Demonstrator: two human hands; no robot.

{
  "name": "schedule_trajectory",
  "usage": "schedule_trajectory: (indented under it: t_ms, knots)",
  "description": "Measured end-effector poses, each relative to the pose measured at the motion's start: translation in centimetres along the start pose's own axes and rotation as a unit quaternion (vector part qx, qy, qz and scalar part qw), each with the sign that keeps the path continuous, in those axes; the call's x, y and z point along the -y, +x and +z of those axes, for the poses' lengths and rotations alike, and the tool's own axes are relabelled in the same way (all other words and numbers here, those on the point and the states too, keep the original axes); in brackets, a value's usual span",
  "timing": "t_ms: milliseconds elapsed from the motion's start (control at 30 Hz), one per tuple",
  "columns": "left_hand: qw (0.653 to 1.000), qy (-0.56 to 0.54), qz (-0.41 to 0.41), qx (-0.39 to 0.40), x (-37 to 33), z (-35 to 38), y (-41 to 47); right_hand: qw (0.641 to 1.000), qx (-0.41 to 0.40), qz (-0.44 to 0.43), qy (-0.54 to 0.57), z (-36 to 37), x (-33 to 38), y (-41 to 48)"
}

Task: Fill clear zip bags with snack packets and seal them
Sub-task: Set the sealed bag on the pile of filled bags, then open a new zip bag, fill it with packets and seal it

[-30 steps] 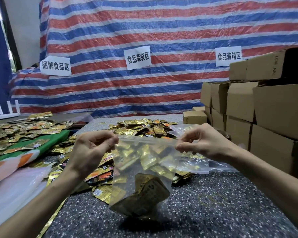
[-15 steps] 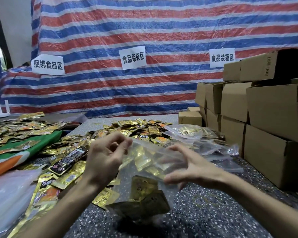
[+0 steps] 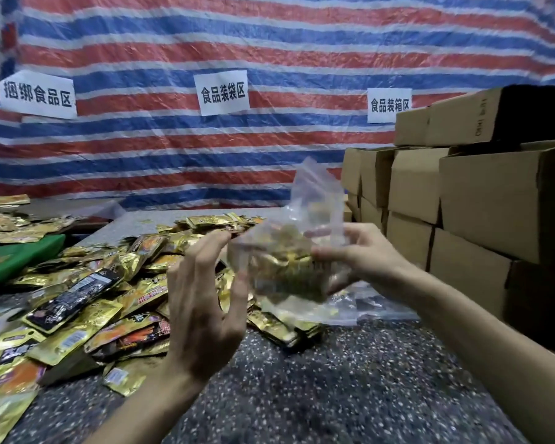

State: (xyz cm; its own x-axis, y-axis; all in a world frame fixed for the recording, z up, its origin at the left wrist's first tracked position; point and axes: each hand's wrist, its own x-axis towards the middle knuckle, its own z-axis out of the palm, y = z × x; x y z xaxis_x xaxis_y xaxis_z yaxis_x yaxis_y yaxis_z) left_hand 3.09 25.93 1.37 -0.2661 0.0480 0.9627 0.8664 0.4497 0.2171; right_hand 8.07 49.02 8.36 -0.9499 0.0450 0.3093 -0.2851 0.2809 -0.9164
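A clear zip bag [image 3: 289,251] holding several gold snack packets hangs in the air at the centre right, blurred, its top edge pointing up. My right hand [image 3: 359,254] holds it from the right side, fingers curled round the bag. My left hand [image 3: 202,302] is just left of the bag with its fingers spread and straight; whether it touches the plastic I cannot tell. A big heap of gold and black snack packets [image 3: 109,283] lies on the speckled table [image 3: 350,389] to the left and behind.
Stacked cardboard boxes [image 3: 481,200] stand at the right, close to my right arm. More clear bags [image 3: 366,306] lie flat under my right hand. A green cloth [image 3: 20,257] with more packets lies far left. A striped tarp [image 3: 269,145] with paper signs hangs behind.
The bag has risen and moved to the right. My left hand has let go of its top edge and opened, while my right hand now carries the bag alone.
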Motion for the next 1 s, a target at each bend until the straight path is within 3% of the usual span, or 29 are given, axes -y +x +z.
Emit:
schedule_trajectory:
  t_ms: [100,200,333,433,500,567,667,767,867,1000]
  knots:
    - [0.998,0.011,-0.022,0.058,1.8,1.9,-1.9,0.989,-0.135,-0.061,0.009,-2.7,0.8,3.1]
    - [0.991,0.039,-0.043,0.118,3.8,3.4,-4.8,0.965,-0.218,-0.118,-0.09,-4.5,0.2,6.4]
    - [0.983,0.047,-0.059,0.167,5.6,3.8,-6.8,0.883,-0.344,-0.131,-0.293,-5.9,-3.1,9.6]
    - [0.979,0.035,-0.081,0.185,6.1,3.6,-6.8,0.878,-0.285,-0.013,-0.384,-5.7,-6.7,10.1]
    - [0.975,0.004,-0.121,0.187,6.0,3.5,-6.6,0.894,-0.199,0.106,-0.387,-5.3,-8.1,9.7]
    - [0.972,-0.017,-0.154,0.177,6.0,3.6,-6.5,0.9,-0.161,0.148,-0.376,-4.9,-7.9,8.7]
    - [0.968,-0.025,-0.187,0.167,6.3,3.6,-6.4,0.892,-0.195,0.084,-0.399,-3.6,-6.9,7.8]
    - [0.964,-0.036,-0.206,0.165,6.3,3.4,-6.3,0.872,-0.262,-0.065,-0.409,0.7,-6.5,6.5]
    - [0.964,-0.036,-0.211,0.156,6.2,3.3,-6.1,0.892,-0.238,-0.191,-0.334,6.5,-7.4,5.4]
    - [0.965,-0.03,-0.224,0.134,6.5,2.6,-6.2,0.925,-0.188,-0.256,-0.209,12.6,-10.1,4.2]
